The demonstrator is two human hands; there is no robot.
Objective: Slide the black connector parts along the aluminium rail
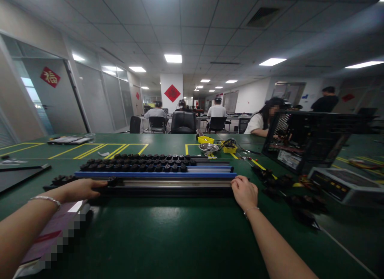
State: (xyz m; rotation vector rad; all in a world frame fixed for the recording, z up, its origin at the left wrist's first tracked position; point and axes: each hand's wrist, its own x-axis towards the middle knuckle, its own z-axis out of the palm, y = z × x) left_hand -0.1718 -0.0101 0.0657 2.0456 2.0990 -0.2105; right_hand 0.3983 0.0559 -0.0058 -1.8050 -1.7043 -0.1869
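Lowest in view, at the left, a partly blurred booklet (51,235) lies on the green counter (180,231) under the left forearm. Just beyond it, the left hand (81,189) rests on the left end of a long rail (168,183). Its fingers (100,183) are stretched along the top, and I cannot tell whether they wrap around it. The rail lies flat across the middle of the counter, a blue strip along its upper edge. Behind that strip sit two rows of small black caps (138,163), too many and too small to count. The right hand (244,192) is at the rail's right end, fingers curled shut on it.

The step looks like steadying or squaring the rail from both ends. Any shift would, I judge, call for both hands to move together and level, or the caps may slide.

Counted, left to right:
- one rail
- one steel bowl (209,147) between two yellow bins (205,139)
- one open computer case (309,141)
- one grey box (345,183)
- a loose scatter of black parts (300,201)

Five people are farther back.
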